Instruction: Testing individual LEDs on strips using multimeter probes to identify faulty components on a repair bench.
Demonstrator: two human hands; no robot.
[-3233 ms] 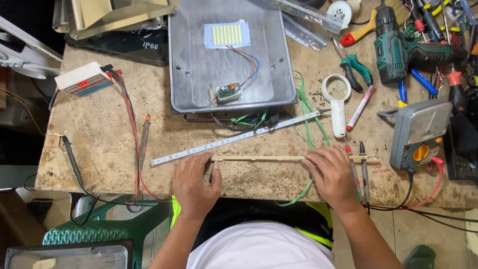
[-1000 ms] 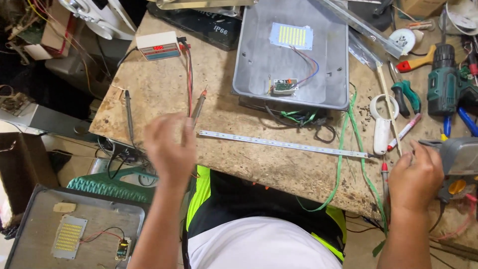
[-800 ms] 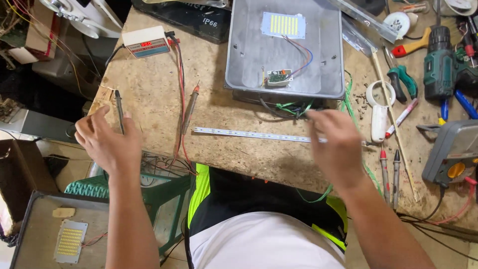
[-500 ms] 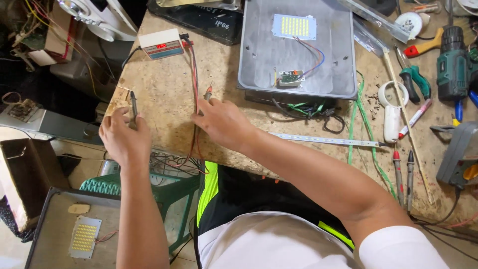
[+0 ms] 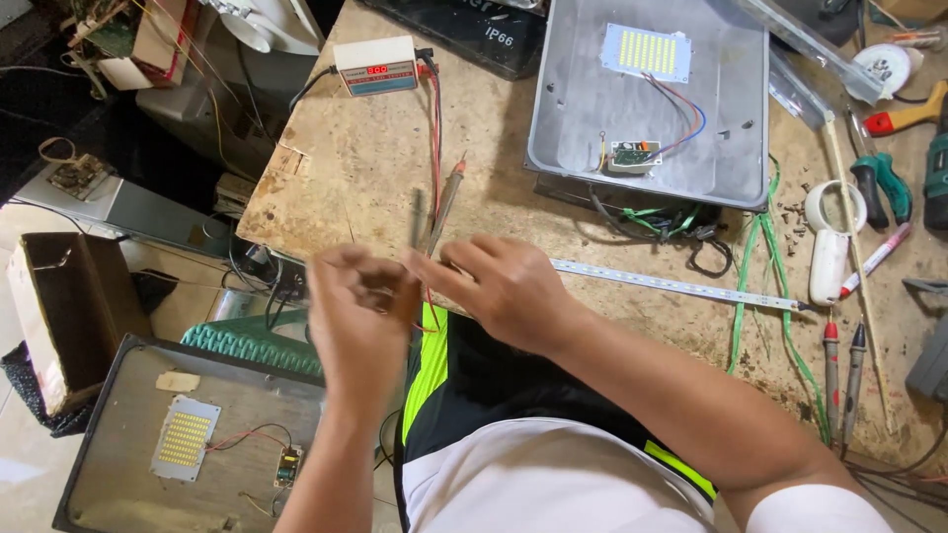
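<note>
Left hand and right hand gripping test probes, workbench edge

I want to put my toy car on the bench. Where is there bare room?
Bare wood lies between the small white meter box and the grey metal lamp tray, above both hands. The right end is crowded: a white magnifier, green-handled pliers, and red and black probes.

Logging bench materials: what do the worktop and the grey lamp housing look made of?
Worktop: likely plywood or chipboard; raw, stained tan surface, corner chipped in layers. Lamp housing: probably cast or pressed metal, could be plastic; matte grey finish, smooth rounded rim.
</note>
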